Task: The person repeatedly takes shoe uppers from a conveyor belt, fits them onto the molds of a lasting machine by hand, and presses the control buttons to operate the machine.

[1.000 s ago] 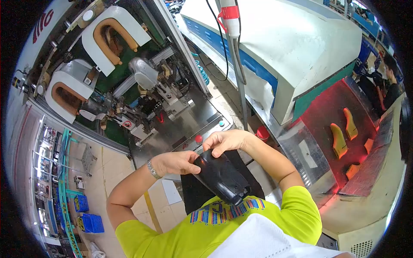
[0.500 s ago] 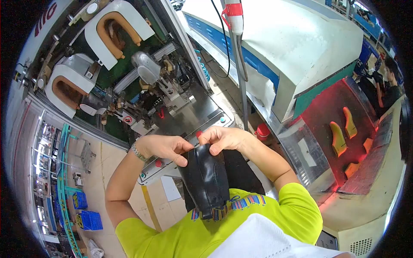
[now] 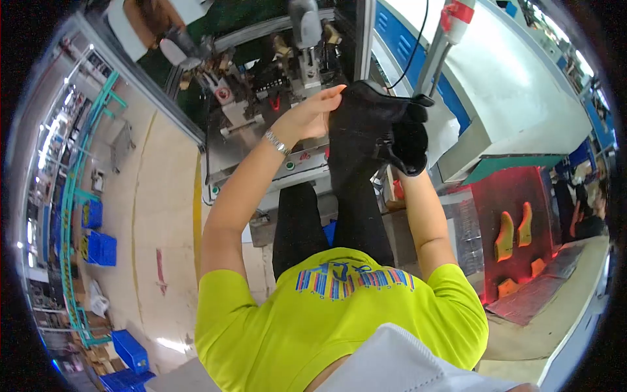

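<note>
A black leather boot upper (image 3: 366,127) is up in front of me, above the near edge of the machine's metal table (image 3: 245,147). Its folds and dark opening face right. My left hand (image 3: 315,114), with a metal watch on the wrist, is closed at the upper's left edge, thumb and fingertips against it. Behind the upper's right part my right hand is hidden; only the forearm (image 3: 428,215) shows below it, so its fingers cannot be seen. Beyond my left hand stand the machine's clamps (image 3: 225,95) and a grey metal form (image 3: 305,23).
Green buttons (image 3: 290,166) sit on the machine's front edge. At right, a red-lit bed (image 3: 486,215) carries yellow-orange sole-shaped pieces (image 3: 504,236) beside a white-and-blue machine housing (image 3: 516,91). A grey post (image 3: 431,65) stands between the machines. Blue crates (image 3: 99,248) are at left.
The upper has moved from close to my chest out toward the machine and has been turned. My left hand has reached forward with it; my right hand has gone behind it. The view has shifted.
</note>
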A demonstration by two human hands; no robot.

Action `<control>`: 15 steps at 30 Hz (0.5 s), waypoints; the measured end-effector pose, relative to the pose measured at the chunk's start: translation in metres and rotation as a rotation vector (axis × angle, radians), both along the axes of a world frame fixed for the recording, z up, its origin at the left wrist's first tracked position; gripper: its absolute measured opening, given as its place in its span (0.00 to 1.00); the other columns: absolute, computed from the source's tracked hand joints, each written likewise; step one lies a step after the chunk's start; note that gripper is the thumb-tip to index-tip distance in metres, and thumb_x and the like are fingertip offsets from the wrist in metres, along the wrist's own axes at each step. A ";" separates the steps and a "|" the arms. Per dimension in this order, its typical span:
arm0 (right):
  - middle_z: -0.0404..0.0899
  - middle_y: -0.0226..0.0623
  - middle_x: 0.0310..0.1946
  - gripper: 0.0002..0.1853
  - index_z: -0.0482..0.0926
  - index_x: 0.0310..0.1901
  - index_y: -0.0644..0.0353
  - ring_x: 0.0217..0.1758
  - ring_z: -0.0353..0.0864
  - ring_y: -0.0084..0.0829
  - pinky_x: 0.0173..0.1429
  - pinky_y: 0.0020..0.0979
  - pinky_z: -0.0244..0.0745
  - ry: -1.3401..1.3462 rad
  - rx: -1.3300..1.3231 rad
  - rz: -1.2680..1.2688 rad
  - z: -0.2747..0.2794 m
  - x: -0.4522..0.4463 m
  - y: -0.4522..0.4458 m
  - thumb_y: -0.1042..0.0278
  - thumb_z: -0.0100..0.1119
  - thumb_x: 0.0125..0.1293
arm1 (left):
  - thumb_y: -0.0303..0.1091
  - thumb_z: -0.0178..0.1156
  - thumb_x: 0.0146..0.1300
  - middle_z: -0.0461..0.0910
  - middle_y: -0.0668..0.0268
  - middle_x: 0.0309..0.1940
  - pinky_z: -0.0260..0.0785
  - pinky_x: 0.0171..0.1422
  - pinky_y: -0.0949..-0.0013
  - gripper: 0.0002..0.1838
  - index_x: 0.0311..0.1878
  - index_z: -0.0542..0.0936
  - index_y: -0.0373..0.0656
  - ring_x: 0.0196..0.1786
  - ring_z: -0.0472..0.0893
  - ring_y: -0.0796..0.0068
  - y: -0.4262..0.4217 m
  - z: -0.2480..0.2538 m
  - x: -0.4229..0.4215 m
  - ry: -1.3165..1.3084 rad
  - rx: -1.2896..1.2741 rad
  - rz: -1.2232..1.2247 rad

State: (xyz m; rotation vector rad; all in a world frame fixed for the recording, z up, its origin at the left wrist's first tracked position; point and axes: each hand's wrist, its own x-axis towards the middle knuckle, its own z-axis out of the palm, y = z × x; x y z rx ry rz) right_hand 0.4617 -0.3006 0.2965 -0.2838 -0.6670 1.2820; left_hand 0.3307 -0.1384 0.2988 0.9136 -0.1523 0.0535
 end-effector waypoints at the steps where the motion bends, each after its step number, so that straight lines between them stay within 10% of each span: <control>1: 0.80 0.39 0.42 0.16 0.74 0.48 0.63 0.39 0.81 0.30 0.49 0.32 0.76 -0.011 -0.020 0.010 0.002 0.001 0.003 0.65 0.57 0.61 | 0.38 0.56 0.63 0.74 0.65 0.54 0.66 0.61 0.62 0.20 0.57 0.70 0.43 0.55 0.74 0.71 0.005 -0.001 -0.001 0.032 0.026 0.012; 8: 0.79 0.40 0.43 0.14 0.73 0.50 0.65 0.41 0.81 0.31 0.49 0.32 0.77 -0.063 -0.132 0.075 -0.011 0.009 0.035 0.67 0.50 0.66 | 0.41 0.58 0.62 0.76 0.64 0.51 0.65 0.61 0.62 0.22 0.56 0.71 0.41 0.55 0.75 0.72 0.024 0.004 -0.009 0.231 -0.058 -0.175; 15: 0.80 0.32 0.36 0.14 0.77 0.39 0.62 0.37 0.80 0.24 0.44 0.23 0.75 -0.361 -0.037 0.194 0.003 0.020 0.075 0.66 0.67 0.54 | 0.39 0.62 0.59 0.79 0.67 0.44 0.65 0.56 0.72 0.19 0.48 0.77 0.36 0.47 0.76 0.78 0.054 0.025 -0.031 0.130 0.318 -0.214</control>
